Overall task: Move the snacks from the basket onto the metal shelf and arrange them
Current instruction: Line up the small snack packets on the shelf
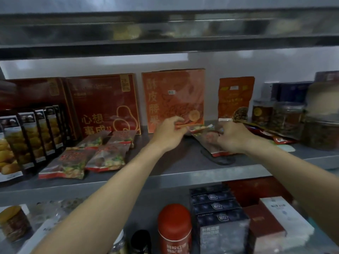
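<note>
Risk: snack packet [199,127], mid metal shelf [183,162], is held only by its ends. A slack pinch could drop it askew onto the packet beneath [219,153], and a push could tip the orange box [172,96] behind. Left hand [167,133] and right hand [233,139] reach forward, arms extended, fingers curled, pinching opposite ends.

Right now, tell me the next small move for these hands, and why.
Probably set the front packet down flat on the shelf. The right hand holds it tilted, its near end above its shadow, while the left hand pinches a second packet behind it. Four packets on the left already lie flat in two rows, so these should likely match.
</note>
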`<action>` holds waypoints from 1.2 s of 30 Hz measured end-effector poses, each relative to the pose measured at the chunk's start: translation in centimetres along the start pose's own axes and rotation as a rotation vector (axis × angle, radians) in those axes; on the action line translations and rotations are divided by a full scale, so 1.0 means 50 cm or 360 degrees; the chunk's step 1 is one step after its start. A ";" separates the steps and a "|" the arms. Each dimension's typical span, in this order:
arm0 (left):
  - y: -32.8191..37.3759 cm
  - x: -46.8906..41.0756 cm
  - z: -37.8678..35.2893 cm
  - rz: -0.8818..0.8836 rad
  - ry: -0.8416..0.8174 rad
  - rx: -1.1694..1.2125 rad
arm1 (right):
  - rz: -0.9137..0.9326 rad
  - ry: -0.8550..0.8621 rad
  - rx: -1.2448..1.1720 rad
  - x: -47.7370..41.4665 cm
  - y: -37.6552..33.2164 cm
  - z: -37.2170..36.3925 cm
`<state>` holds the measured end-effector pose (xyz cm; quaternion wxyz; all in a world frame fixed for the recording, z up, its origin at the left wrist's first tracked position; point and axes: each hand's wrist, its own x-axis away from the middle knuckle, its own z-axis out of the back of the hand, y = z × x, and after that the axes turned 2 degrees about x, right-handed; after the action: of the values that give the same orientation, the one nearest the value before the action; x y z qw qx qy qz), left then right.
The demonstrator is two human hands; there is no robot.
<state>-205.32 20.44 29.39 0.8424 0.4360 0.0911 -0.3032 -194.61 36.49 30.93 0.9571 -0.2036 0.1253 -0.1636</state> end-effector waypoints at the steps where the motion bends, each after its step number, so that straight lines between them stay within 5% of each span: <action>1: 0.001 -0.013 -0.014 0.0091 -0.0028 0.0110 | -0.0023 -0.0068 0.0053 -0.003 0.007 -0.002; 8: 0.004 -0.099 -0.073 0.0777 -0.0100 0.0569 | -0.0055 -0.0307 0.0137 -0.032 0.049 -0.014; 13: -0.001 -0.121 -0.095 0.0913 -0.0090 0.0739 | -0.0041 -0.0359 0.0087 -0.045 0.067 -0.028; 21: -0.040 -0.093 -0.072 0.0707 0.0295 0.1200 | 0.0164 0.0042 -0.0133 -0.030 0.079 -0.060; 28: -0.068 -0.051 0.011 0.0316 0.0405 0.1100 | 0.0344 0.0450 -0.0241 -0.001 0.068 -0.083; 36: -0.103 -0.043 0.083 0.0259 0.0439 0.0906 | 0.0536 0.0587 -0.0314 0.016 -0.003 -0.087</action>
<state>-210.54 15.86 29.28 0.6879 0.6969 0.0806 -0.1861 -195.27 34.57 27.01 0.9074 -0.2388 0.3450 -0.0235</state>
